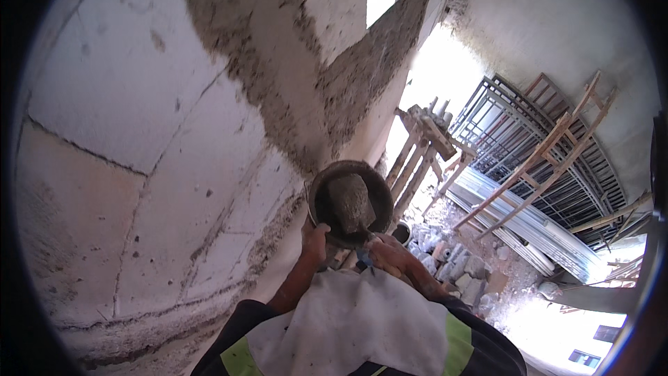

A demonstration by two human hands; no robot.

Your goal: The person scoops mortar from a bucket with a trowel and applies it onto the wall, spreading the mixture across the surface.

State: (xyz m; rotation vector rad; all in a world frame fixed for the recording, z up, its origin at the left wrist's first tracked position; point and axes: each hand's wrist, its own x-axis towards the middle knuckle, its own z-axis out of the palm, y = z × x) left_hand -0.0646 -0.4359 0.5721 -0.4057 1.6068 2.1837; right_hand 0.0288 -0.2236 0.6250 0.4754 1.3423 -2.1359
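A round dark bucket (pixel 323 207) is held up in front of my chest, below a patch of rough grey plaster (pixel 278 90) on the wall. My left hand (pixel 314 240) grips the bucket's left rim. My right hand (pixel 385 254) is at the lower right of the bucket, closed on the handle of a trowel; a wedge of wet grey mortar (pixel 350 198) sits on the blade inside the bucket, largely covering it.
A wooden trestle or scaffold (pixel 417 146) stands right of the bucket. Metal grilles (pixel 501 125), a wooden ladder (pixel 557 143) and long pale sheets (pixel 529 230) lean by the right wall. Rubble and blocks (pixel 463 282) cover the floor near me. The cracked white wall (pixel 132 202) fills the left side.
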